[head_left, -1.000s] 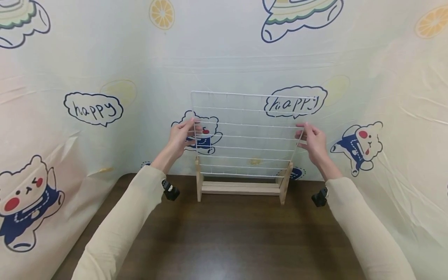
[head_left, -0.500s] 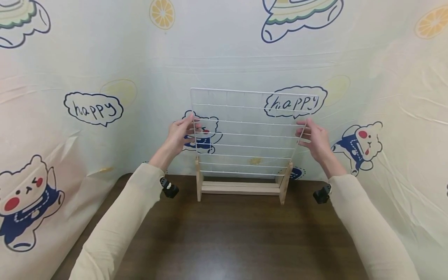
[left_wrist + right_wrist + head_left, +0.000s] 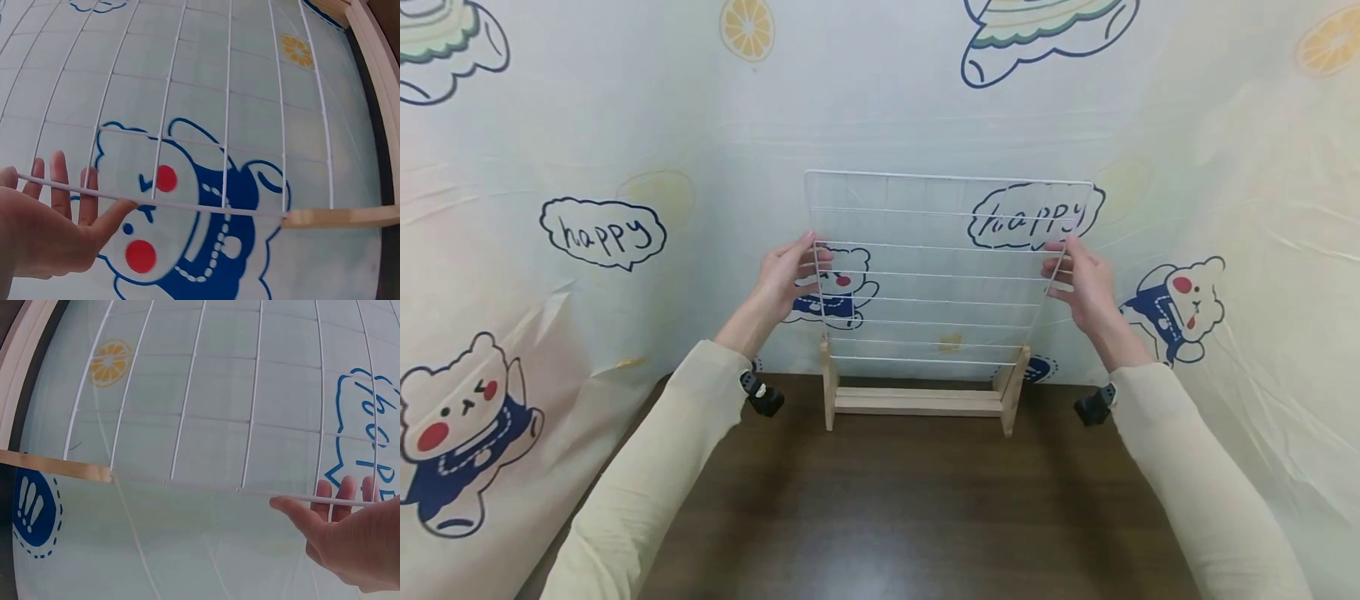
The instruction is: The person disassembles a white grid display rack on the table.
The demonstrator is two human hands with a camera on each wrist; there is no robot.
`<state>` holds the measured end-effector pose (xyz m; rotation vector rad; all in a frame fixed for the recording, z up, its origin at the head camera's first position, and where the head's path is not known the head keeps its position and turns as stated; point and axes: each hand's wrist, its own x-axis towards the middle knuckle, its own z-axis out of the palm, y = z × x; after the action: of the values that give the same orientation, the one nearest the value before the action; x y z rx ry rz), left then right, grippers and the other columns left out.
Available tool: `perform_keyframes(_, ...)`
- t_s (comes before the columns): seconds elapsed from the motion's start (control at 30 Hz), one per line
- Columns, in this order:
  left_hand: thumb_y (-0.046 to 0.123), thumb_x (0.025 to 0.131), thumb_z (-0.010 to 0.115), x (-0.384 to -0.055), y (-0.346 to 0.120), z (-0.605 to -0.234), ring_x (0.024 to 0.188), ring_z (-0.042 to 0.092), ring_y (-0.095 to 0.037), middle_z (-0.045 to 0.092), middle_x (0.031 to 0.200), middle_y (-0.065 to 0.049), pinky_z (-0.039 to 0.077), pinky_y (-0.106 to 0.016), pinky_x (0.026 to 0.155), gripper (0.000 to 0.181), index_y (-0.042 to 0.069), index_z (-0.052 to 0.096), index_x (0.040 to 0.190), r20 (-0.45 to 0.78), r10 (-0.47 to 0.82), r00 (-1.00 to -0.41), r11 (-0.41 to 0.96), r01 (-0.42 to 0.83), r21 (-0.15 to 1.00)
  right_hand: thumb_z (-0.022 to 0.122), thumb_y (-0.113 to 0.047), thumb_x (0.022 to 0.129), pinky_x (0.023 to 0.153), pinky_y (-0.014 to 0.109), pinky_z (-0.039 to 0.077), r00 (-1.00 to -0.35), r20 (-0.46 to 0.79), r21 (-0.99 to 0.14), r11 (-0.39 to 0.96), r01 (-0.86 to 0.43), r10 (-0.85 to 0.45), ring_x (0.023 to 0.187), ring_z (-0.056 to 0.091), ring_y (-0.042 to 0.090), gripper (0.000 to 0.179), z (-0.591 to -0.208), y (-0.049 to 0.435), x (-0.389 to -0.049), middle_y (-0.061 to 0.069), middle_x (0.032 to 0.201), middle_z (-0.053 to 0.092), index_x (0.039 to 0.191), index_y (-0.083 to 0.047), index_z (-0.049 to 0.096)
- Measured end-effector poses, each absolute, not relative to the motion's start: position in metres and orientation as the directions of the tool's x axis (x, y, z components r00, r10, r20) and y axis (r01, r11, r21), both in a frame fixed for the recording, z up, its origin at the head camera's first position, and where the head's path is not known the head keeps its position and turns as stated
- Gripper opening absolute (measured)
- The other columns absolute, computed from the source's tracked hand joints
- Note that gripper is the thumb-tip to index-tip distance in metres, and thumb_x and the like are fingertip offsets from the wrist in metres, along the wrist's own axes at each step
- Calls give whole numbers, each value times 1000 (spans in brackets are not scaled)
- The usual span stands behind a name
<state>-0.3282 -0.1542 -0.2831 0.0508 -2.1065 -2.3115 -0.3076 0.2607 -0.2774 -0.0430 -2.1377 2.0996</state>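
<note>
A white wire grid panel point(image 3: 925, 275) stands upright, leaning slightly, in a low wooden stand point(image 3: 917, 402). Its lower wires pass between the stand's two side pieces. My left hand point(image 3: 778, 275) holds the panel's left side wire between thumb and fingers; the left wrist view shows the fingertips point(image 3: 57, 165) behind that wire. Opposite it, my right hand point(image 3: 1088, 283) grips the right side wire, thumb in front and fingers reaching behind. A wooden side piece point(image 3: 56, 465) meets the side wire in the right wrist view, and another side piece point(image 3: 337, 217) does so in the left.
The stand is at the back of a dark brown table point(image 3: 880, 500). Close behind hangs a pale curtain point(image 3: 880, 108) printed with bears, orange slices and "happy" bubbles, which also closes off both sides. Small black cameras sit at both wrists.
Both hands have moved up with the panel, its top wire rising and its lowest wire lifting further above the stand's crossbar. The right hand also drifted slightly right. The stand stayed put.
</note>
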Motion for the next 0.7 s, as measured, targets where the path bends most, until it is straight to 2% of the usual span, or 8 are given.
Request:
perform_keyframes(0.2,50,95,54,-328,-152,-268,120,53,-24,64,124,-9,36,-51,106,49,15,61,128,-20,-18,-1000,-107,-18,994,39,-53,99,102,48,40,-986,77,-997,-1,-78,151,111,52,24,63,-264,259,-304,7,107,59,137,-4,50)
perform_keyframes(0.43,48,96,53,-326,-153,-259,121,54,-24,62,127,-9,32,-52,108,49,14,59,130,-26,-1,-1000,-137,-26,990,42,-52,99,107,53,33,-987,82,-995,-45,-89,137,110,52,24,62,-254,258,-303,6,104,60,136,-2,49)
perform_keyframes(0.7,46,96,55,-327,-156,-255,120,55,-26,64,124,-8,32,-53,108,49,11,58,131,-23,15,-1000,-182,-26,983,45,-51,97,107,51,34,-988,82,-995,-50,-89,129,110,53,23,61,-246,258,-299,6,104,60,134,-3,51)
